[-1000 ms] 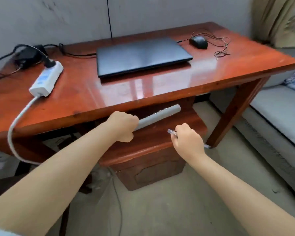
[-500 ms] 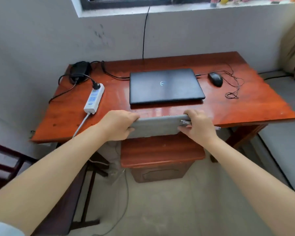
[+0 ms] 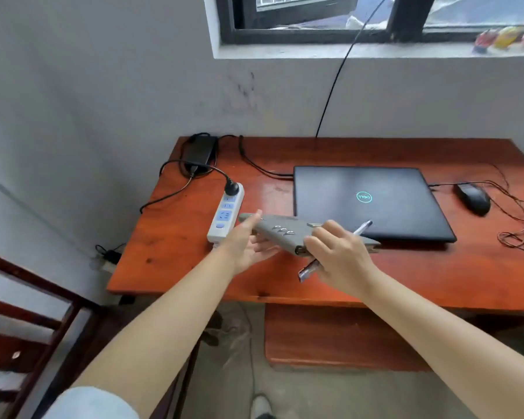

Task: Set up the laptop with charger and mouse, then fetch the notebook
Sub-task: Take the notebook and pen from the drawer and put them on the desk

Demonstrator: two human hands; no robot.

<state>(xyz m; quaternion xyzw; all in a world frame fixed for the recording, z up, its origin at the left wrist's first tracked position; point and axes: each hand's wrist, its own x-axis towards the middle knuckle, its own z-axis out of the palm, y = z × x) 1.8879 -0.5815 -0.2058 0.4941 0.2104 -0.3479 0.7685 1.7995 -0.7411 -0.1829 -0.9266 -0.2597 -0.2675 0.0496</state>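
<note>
A red-brown wooden table point(image 3: 330, 273) stands against a pale wall under a window point(image 3: 315, 13). A closed black laptop point(image 3: 369, 204) lies flat toward its back right. Its charger brick point(image 3: 199, 152) sits at the back left corner, one cable running to the laptop's left edge and another plugged into the far end of a white power strip point(image 3: 226, 216) that lies left of the laptop. A black mouse point(image 3: 473, 198) rests just right of the laptop, its thin wire point(image 3: 515, 225) tangled loosely beside it. Below the table's front edge is a lower wooden cabinet point(image 3: 339, 337), and a dark wooden frame point(image 3: 28, 328) stands at the left.

The grey notebook point(image 3: 288, 232) is held tilted above the table's front, between the power strip and the laptop — it overlaps the near end of the strip and the laptop's front left corner. The left hand point(image 3: 244, 246) lies open-palmed beneath its left end, fingers extended along the cover. The right hand point(image 3: 338, 255) curls over its right end, fingers closed on the notebook and on a pen point(image 3: 333, 252) that crosses under them.

Half a second earlier the notebook was lower, at the table's front edge, gripped at both ends with closed fingers — now it has been raised over the tabletop and the left hand has loosened. The view has tipped up, bringing the window in.
</note>
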